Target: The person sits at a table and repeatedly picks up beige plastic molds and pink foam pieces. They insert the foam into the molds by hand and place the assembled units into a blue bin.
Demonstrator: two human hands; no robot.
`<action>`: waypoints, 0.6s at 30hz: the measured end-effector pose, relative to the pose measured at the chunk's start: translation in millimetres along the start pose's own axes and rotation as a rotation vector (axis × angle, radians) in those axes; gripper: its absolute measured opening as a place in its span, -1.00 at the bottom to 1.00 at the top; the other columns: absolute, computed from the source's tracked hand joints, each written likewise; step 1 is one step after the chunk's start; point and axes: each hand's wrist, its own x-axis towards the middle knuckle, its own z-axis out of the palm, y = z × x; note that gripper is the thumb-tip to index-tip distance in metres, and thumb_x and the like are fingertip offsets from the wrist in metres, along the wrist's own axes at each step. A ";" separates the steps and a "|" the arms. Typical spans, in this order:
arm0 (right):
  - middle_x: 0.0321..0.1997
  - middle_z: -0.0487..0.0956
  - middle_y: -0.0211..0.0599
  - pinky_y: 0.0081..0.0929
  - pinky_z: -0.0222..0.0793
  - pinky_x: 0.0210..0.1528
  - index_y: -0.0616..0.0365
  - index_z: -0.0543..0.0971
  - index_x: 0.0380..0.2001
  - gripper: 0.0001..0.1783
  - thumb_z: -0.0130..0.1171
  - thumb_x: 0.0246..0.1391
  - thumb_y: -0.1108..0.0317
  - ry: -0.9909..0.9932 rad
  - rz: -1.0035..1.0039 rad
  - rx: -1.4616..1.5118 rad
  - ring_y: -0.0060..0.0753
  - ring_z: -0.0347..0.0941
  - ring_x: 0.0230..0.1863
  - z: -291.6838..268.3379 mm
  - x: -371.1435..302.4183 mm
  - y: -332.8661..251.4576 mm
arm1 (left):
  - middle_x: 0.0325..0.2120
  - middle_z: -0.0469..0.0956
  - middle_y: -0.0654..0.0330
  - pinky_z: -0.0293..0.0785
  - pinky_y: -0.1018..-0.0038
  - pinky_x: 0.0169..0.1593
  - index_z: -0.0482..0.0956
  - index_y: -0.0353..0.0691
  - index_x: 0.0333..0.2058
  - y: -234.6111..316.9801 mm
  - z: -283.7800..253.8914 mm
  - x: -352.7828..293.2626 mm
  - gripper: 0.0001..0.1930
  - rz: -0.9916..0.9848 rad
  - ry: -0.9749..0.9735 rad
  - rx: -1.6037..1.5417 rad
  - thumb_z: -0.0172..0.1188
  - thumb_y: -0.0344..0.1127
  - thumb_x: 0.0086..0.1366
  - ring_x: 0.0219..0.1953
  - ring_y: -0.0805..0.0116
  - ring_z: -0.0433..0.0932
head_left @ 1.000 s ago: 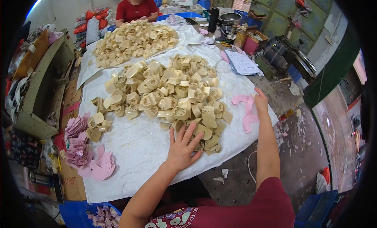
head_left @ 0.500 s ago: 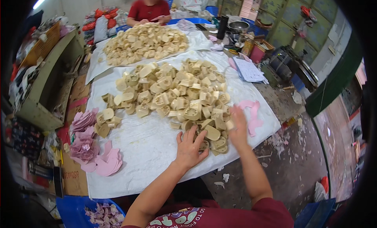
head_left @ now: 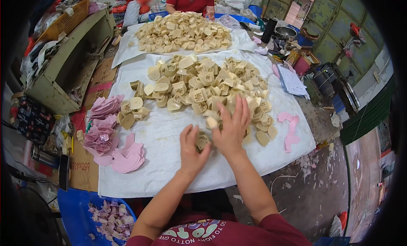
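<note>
A large heap of cream moulded pieces (head_left: 203, 83), hollow and shaped like shoe heels, covers the middle of the white sheet (head_left: 161, 174). My left hand (head_left: 191, 152) is at the heap's near edge, its fingers and thumb curved round one cream heel-shaped piece (head_left: 202, 141). Just to the right, my right hand (head_left: 232, 133) reaches over the near side of the heap with its fingers stretched out. Its fingertips lie against the pieces, and its thumb is beside a pale one. What is under the right palm is hidden.
Stacked pink cut-outs (head_left: 129, 156) lie at left by a small group of cream pieces (head_left: 132, 112). A pink strip (head_left: 289, 131) and a notepad (head_left: 292, 81) are at right. Across the table, a person in red sits behind another heap (head_left: 184, 32). A blue tub (head_left: 72, 212) holds scraps.
The view has shifted. My right hand has swept left from the heap's right edge onto its near side. My left hand has drawn left, with a cream piece now between its fingers and thumb.
</note>
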 end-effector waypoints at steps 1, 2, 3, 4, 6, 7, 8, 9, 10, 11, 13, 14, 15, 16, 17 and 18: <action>0.35 0.12 0.15 0.07 -0.18 0.37 -0.02 0.49 0.10 -0.40 0.23 -0.13 0.25 -0.017 0.002 -0.035 0.19 -0.08 0.40 3.2 7.4 0.5 | 0.05 0.31 -0.15 0.35 0.20 0.13 0.34 -0.35 0.10 -2.4 -5.9 4.5 -0.36 -0.025 0.018 -0.011 0.35 -0.42 0.01 0.08 -0.12 0.35; 0.36 0.12 0.13 0.06 -0.19 0.37 -0.03 0.50 0.09 -0.40 0.22 -0.14 0.27 -0.017 -0.005 -0.029 0.18 -0.08 0.40 5.7 11.9 3.9 | 0.04 0.32 -0.13 0.36 0.22 0.13 0.34 -0.35 0.10 -6.7 -9.2 6.3 -0.36 -0.055 -0.002 -0.033 0.35 -0.41 0.01 0.08 -0.10 0.36; 0.36 0.11 0.12 0.06 -0.19 0.38 -0.03 0.51 0.08 -0.40 0.22 -0.16 0.29 -0.018 -0.017 -0.016 0.17 -0.08 0.41 8.0 15.8 8.1 | 0.03 0.33 -0.12 0.37 0.24 0.12 0.34 -0.34 0.10 -11.3 -13.7 7.2 -0.35 -0.088 -0.017 -0.049 0.36 -0.41 0.01 0.07 -0.07 0.37; 0.36 0.11 0.11 0.05 -0.19 0.38 -0.04 0.51 0.07 -0.40 0.22 -0.17 0.31 -0.020 -0.031 -0.006 0.16 -0.08 0.41 10.2 18.9 13.7 | 0.03 0.34 -0.11 0.38 0.26 0.11 0.34 -0.34 0.11 -15.7 -15.3 7.6 -0.35 -0.122 -0.029 -0.068 0.36 -0.40 0.01 0.06 -0.05 0.39; 0.36 0.17 0.06 0.00 -0.15 0.39 -0.01 0.55 0.04 -0.46 0.15 -0.14 0.39 0.016 -0.042 0.093 0.15 -0.03 0.40 13.4 22.4 27.3 | 0.02 0.36 -0.08 0.40 0.29 0.09 0.36 -0.31 0.10 -21.7 -16.6 9.0 -0.35 -0.072 -0.085 -0.066 0.38 -0.40 0.00 0.04 -0.02 0.42; 0.35 0.18 0.05 -0.04 -0.12 0.39 0.01 0.55 0.03 -0.48 0.12 -0.11 0.42 0.014 -0.057 0.124 0.12 0.00 0.40 11.5 23.9 38.7 | 0.03 0.36 -0.07 0.41 0.30 0.09 0.37 -0.29 0.10 -19.6 -17.1 11.2 -0.36 -0.023 -0.126 -0.049 0.38 -0.41 0.00 0.04 -0.01 0.43; 0.35 0.20 0.03 -0.09 -0.08 0.39 0.02 0.56 0.03 -0.49 0.09 -0.08 0.46 0.014 -0.071 0.155 0.09 0.04 0.39 9.0 24.3 48.1 | 0.04 0.35 -0.06 0.42 0.30 0.09 0.38 -0.28 0.09 -15.0 -18.0 11.5 -0.36 0.028 -0.166 -0.032 0.39 -0.41 -0.01 0.04 0.01 0.43; 0.36 0.20 0.01 -0.14 -0.04 0.39 0.04 0.56 0.04 -0.50 0.06 -0.05 0.49 0.023 -0.007 0.301 0.04 0.06 0.39 5.3 24.7 54.5 | 0.11 0.32 -0.08 0.42 0.27 0.10 0.40 -0.25 0.10 -5.9 -20.3 11.4 -0.32 -0.011 -0.261 -0.006 0.44 -0.39 -0.05 0.09 -0.04 0.42; 0.37 0.20 -0.02 -0.20 -0.01 0.38 0.07 0.55 0.05 -0.51 0.03 -0.01 0.52 0.034 0.059 0.445 -0.01 0.09 0.39 0.2 24.9 59.5 | 0.13 0.29 -0.08 0.41 0.27 0.12 0.36 -0.24 0.13 -5.1 -18.0 8.0 -0.27 0.025 -0.300 0.044 0.45 -0.38 -0.07 0.11 -0.06 0.39; 0.38 0.21 -0.04 -0.26 0.03 0.37 0.09 0.55 0.05 -0.52 -0.01 0.02 0.54 0.047 0.127 0.588 -0.06 0.11 0.39 -4.6 23.3 64.8 | 0.16 0.27 -0.09 0.40 0.26 0.14 0.33 -0.23 0.16 -5.0 -16.5 4.5 -0.21 0.063 -0.339 0.093 0.47 -0.37 -0.09 0.14 -0.08 0.37; 0.40 0.19 -0.08 -0.31 0.05 0.36 0.13 0.53 0.07 -0.54 -0.03 0.07 0.55 0.111 0.189 0.718 -0.16 0.13 0.39 -5.9 18.3 79.2 | 0.21 0.20 -0.09 0.37 0.25 0.17 0.23 -0.20 0.23 -4.7 -17.1 3.6 -0.09 0.072 -0.353 0.095 0.50 -0.37 -0.13 0.19 -0.11 0.31; 0.41 0.18 -0.10 -0.34 0.07 0.36 0.15 0.53 0.08 -0.55 -0.04 0.10 0.55 0.144 0.219 0.783 -0.21 0.13 0.40 -7.0 14.4 83.7 | 0.23 0.16 -0.09 0.36 0.25 0.19 0.17 -0.19 0.26 -4.4 -17.2 3.4 -0.03 0.040 -0.332 0.040 0.51 -0.36 -0.15 0.22 -0.13 0.27; 0.41 0.20 -0.12 -0.33 0.04 0.37 0.18 0.52 0.08 -0.57 -0.03 0.11 0.53 0.164 0.266 0.888 -0.22 0.12 0.41 -10.6 12.0 79.1 | 0.26 0.12 -0.10 0.35 0.25 0.20 0.11 -0.17 0.30 -4.5 -19.1 4.3 0.03 0.009 -0.307 -0.005 0.52 -0.36 -0.17 0.24 -0.14 0.24; 0.41 0.20 -0.12 -0.34 0.05 0.37 0.19 0.52 0.08 -0.57 -0.03 0.12 0.53 0.162 0.264 0.867 -0.23 0.12 0.40 -10.2 7.2 81.2 | 0.27 0.09 -0.09 0.33 0.24 0.22 0.07 -0.16 0.31 -3.5 -20.7 3.6 0.06 -0.001 -0.307 -0.034 0.52 -0.36 -0.17 0.26 -0.14 0.22; 0.41 0.20 -0.12 -0.34 0.05 0.36 0.20 0.51 0.08 -0.58 -0.04 0.13 0.52 0.160 0.261 0.846 -0.24 0.13 0.40 -8.7 1.4 86.8 | 0.29 0.06 -0.08 0.32 0.24 0.23 0.02 -0.15 0.33 -2.3 -22.2 2.7 0.09 -0.012 -0.307 -0.062 0.52 -0.36 -0.17 0.27 -0.14 0.19; 0.40 0.20 -0.12 -0.35 0.05 0.36 0.21 0.51 0.08 -0.59 -0.04 0.14 0.52 0.161 0.257 0.823 -0.24 0.14 0.39 -8.9 -2.0 90.4 | 0.30 0.03 -0.08 0.30 0.23 0.24 -0.03 -0.14 0.34 -0.8 -23.3 3.2 0.12 -0.020 -0.306 -0.092 0.52 -0.36 -0.17 0.29 -0.14 0.17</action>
